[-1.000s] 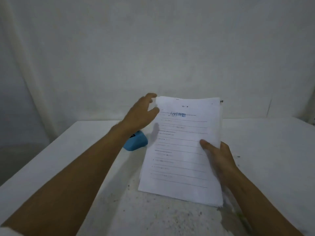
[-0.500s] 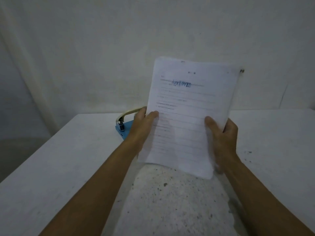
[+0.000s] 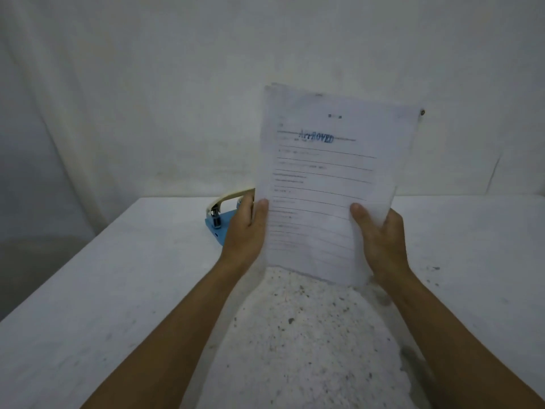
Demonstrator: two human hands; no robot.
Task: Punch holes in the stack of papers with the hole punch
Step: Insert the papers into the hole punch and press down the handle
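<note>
The stack of papers (image 3: 327, 178) stands upright above the table, printed lines and a blue "APPROVED" stamp facing me. My left hand (image 3: 246, 234) grips its lower left edge, thumb on the front. My right hand (image 3: 380, 240) grips the lower right edge the same way. The bottom edge hangs just over the table surface. The blue hole punch (image 3: 219, 219), with a cream lever handle, sits on the table behind my left hand, partly hidden by that hand and the sheets.
A white table (image 3: 103, 290) with a rough, speckled patch (image 3: 300, 335) in front of me. A white cloth backdrop (image 3: 147, 84) hangs behind the table. The table's left edge drops off to a dark floor.
The papers went from lying tilted on the table to held upright in both hands. My left hand moved from the top corner down to the lower left edge, uncovering the hole punch.
</note>
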